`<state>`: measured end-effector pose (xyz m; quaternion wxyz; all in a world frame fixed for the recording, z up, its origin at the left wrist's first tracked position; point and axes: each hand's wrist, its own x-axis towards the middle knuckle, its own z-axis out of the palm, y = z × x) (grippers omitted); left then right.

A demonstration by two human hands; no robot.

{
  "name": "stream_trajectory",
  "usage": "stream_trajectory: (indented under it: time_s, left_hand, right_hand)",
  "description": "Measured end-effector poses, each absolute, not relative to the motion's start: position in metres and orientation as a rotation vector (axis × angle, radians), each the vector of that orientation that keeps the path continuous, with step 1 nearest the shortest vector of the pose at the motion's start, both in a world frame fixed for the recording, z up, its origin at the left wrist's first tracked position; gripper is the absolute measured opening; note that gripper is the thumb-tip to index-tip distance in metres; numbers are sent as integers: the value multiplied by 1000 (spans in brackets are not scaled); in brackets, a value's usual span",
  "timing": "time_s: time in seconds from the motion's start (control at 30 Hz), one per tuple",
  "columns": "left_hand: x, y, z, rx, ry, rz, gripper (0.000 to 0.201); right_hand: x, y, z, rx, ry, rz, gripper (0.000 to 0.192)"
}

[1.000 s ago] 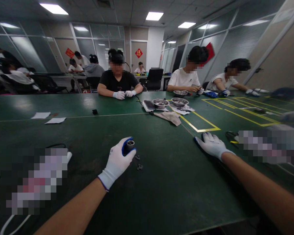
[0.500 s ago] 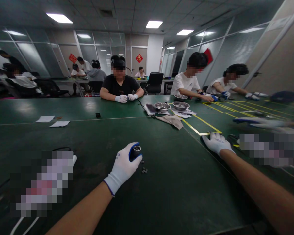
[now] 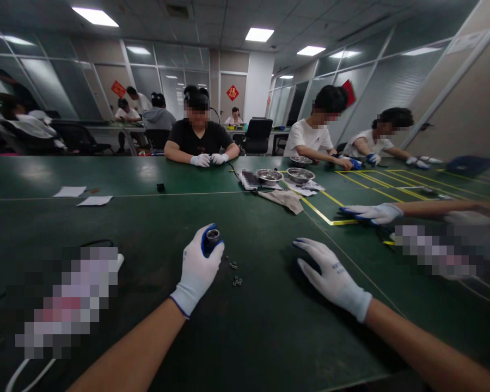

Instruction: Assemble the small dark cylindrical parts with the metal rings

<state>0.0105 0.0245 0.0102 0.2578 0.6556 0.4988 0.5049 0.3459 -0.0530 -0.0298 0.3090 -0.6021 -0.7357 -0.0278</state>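
Dark cylinder (image 3: 213, 238) | left hand (image 3: 198, 260): wrapped around it | right hand (image 3: 330, 275): loosely spread, well apart to its right

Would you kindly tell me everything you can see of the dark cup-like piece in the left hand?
The cup-like piece is small, dark and round, with a paler, metallic-looking rim around its open top. The gloved left hand wraps its sides, holding it roughly upright, near small ring-like parts on the green table. Its base is hidden.
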Motion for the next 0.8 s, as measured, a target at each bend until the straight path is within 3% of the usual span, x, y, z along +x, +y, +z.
stream_trajectory:
  time_s: [0.2,0.33,0.4,0.57,0.8]
  left_hand:
    - [0,43,8,1467,1453,1567,40]
    - [-3,47,7,1414,1495,1555,36]
    - [-2,46,7,1440,1493,1532,36]
    - [3,43,6,1555,1461,1474,38]
    - [4,43,9,1606,1474,1417,39]
  right_hand:
    - [234,-1,2,-1328,-2149,355,38]
    - [178,45,29,-1501,-2318,527,46]
    - [162,60,36,-1599,-2433,570,38]
    - [159,68,33,-1601,-2398,570,19]
    - [214,79,13,-1607,-1955,579,17]
